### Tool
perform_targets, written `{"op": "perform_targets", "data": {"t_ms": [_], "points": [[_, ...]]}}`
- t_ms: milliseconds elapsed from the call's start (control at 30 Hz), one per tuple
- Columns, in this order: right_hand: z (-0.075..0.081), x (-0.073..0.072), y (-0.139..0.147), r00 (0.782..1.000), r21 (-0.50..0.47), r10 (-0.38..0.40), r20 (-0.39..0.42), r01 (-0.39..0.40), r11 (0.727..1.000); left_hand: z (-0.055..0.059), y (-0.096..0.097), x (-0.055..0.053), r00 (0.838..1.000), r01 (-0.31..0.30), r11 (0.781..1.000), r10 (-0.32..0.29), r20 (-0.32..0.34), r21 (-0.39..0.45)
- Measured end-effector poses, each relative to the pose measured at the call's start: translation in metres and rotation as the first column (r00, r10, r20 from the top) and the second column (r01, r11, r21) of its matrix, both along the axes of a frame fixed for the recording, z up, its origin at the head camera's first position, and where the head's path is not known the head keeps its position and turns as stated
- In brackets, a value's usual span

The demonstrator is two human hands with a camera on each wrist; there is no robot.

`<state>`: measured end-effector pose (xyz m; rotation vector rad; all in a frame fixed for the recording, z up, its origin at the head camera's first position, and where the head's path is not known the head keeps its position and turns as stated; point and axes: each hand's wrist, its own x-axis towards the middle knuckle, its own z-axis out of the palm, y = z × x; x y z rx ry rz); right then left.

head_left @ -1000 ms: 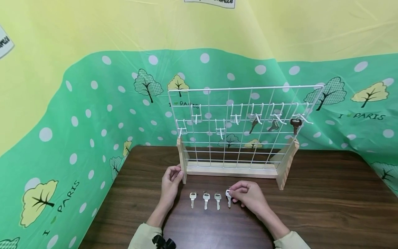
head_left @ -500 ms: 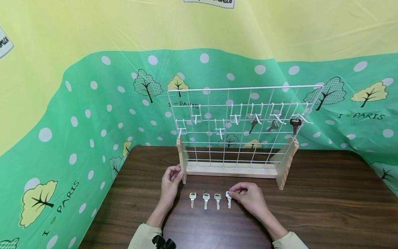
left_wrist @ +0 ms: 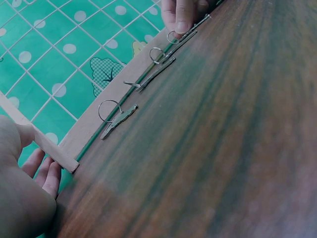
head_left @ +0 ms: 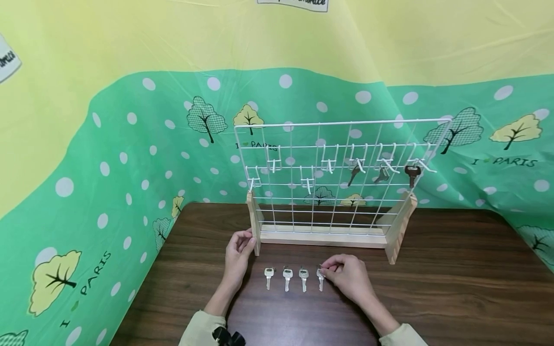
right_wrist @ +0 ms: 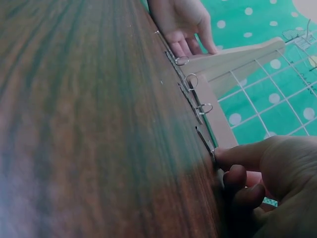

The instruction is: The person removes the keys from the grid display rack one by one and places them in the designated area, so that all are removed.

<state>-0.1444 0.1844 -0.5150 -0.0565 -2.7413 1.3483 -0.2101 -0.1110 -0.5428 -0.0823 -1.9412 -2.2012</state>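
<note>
In the head view, several silver keys lie in a row on the dark table, among them one key (head_left: 269,278) at the left end. At the row's right end my right hand (head_left: 346,274) pinches the head of another key (head_left: 321,283), its blade pointing toward me. My left hand (head_left: 237,252) grips the left wooden leg (head_left: 254,223) of a white wire rack (head_left: 311,211); in the left wrist view the fingers (left_wrist: 47,173) go behind that leg. Small metal rings (left_wrist: 109,110) are attached to the keys.
White hooks (head_left: 308,185) hang along the rack's grid. Several of them, on the right, carry keys, including a dark-headed key (head_left: 412,175). Behind the table (head_left: 454,288) hangs a green and yellow printed cloth (head_left: 130,192).
My right hand has shifted slightly toward me, and the key's head has come down in line with the row. The left hand stays on the rack's leg.
</note>
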Motion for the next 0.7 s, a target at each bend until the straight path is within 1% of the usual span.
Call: {"op": "perform_targets", "data": {"t_ms": [300,467,700], "points": [[-0.0006,0.0010,-0.0008,1.000,-0.004,0.002,-0.019,-0.002,1.000,0.0000,-0.0001,0.0003,1.000,0.002,1.000,-0.002,0.008,0.001],[-0.0003,0.0017,-0.0015,1.000,-0.014,-0.008,-0.010,0.008,1.000,0.0003,-0.0002,0.0000,1.000,0.000,1.000,0.000,0.007,-0.002],[-0.0020,-0.0002,-0.0012,0.999,-0.020,-0.030,-0.023,0.030,0.999,0.0001,0.0004,-0.0005,1.000,-0.001,1.000,0.001,0.005,0.000]]}}
